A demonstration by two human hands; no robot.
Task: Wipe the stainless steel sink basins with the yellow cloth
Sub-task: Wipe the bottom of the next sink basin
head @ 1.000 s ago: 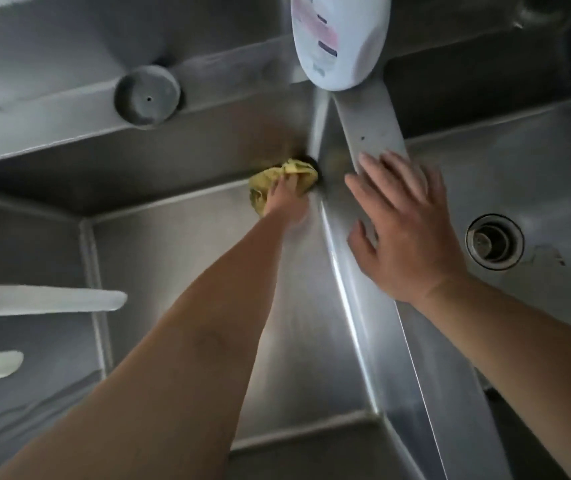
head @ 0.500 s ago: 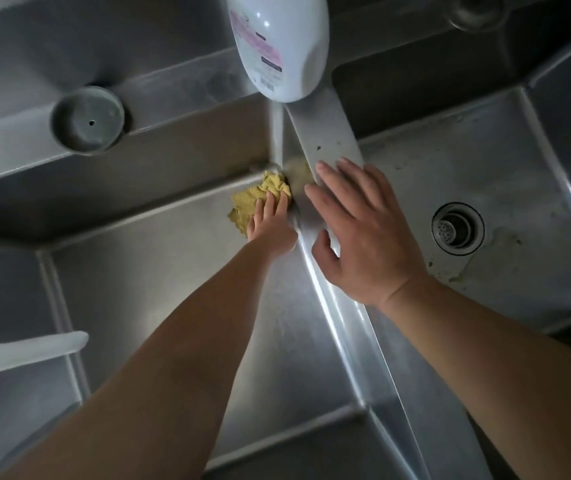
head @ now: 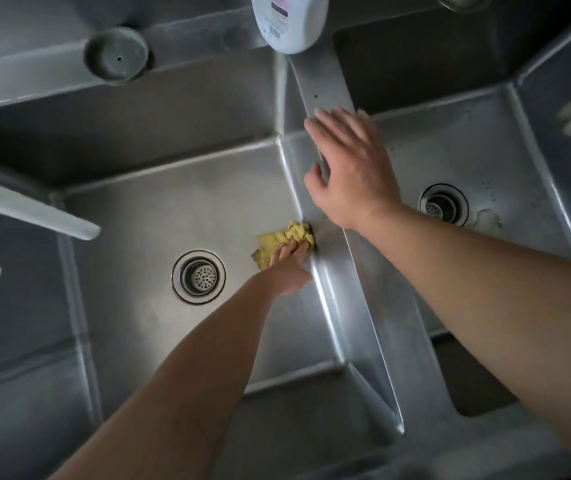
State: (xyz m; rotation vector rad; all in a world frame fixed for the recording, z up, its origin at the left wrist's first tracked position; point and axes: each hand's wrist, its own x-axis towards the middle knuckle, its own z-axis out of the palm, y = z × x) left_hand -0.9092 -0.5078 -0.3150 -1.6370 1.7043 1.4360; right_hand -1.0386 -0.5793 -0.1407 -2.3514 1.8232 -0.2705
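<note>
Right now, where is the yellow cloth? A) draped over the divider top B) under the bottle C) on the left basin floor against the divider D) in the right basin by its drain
C: the left hand presses the yellow cloth onto the left basin floor, at the foot of the divider.

Two stainless steel sink basins: one (head: pixel 159 216) under the left hand, one (head: pixel 478 133) beyond the right hand. Two round metal drain strainers, one (head: pixel 198 277) left of the left hand, one (head: pixel 443 204) right of the right hand. One crumpled yellow cloth (head: pixel 284 241). One white plastic bottle (head: pixel 289 20). One grey round cap (head: pixel 116 54). Two bare hands, left (head: pixel 289 268) and right (head: pixel 348 168).
</note>
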